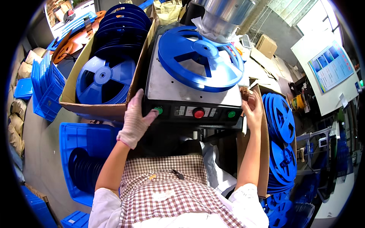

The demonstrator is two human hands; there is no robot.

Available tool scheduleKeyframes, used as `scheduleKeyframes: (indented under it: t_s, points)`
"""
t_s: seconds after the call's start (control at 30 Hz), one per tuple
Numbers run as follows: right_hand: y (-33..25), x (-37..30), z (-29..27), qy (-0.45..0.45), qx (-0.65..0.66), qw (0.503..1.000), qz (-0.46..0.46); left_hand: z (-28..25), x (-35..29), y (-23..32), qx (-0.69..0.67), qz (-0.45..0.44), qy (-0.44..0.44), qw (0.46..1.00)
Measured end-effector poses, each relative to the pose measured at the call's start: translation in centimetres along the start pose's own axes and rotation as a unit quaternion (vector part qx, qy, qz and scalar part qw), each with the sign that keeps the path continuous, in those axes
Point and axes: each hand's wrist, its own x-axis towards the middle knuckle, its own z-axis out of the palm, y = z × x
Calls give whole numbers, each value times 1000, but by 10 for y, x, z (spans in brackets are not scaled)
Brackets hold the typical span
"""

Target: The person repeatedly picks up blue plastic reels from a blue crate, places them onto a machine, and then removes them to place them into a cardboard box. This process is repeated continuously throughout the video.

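My left hand [135, 121], in a pale thin glove, has its fingers spread along the machine's left front corner. Its thumb touches the left green button [158, 110]. My bare right hand [252, 106] is at the machine's right front corner, thumb and bent fingers apart, close to the right green button [231, 114]. A small brown thing [244, 91] lies by its fingertips; whether they touch it I cannot tell. On the machine's pale metal top [163, 85] lies a blue plastic reel [201, 72], its far edge under a metal cylinder [226, 19]. Between the green buttons sits a red button [198, 113].
At left, a cardboard box [93, 110] holds several blue reels [102, 76]. Below it stands a blue bin [72, 133] with dark discs. Another box [264, 159] at right carries stacked blue reels [281, 117]. Blue crates [47, 91] stand far left.
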Motion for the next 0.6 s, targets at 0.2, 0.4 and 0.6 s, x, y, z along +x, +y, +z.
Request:
scheduleKeyframes:
  t_s: [0.2,0.4,0.6]
  points:
    - [54,-52,28,-14,2,996,85,19,-1,-21,101,-62,14,993]
    - [53,-59,21,-10,-39,997,69,29,2,-21,105,-52,12,993]
    - [5,-78,-6,-17,-56,997,49,21,-20,-30,-42,6,63,997]
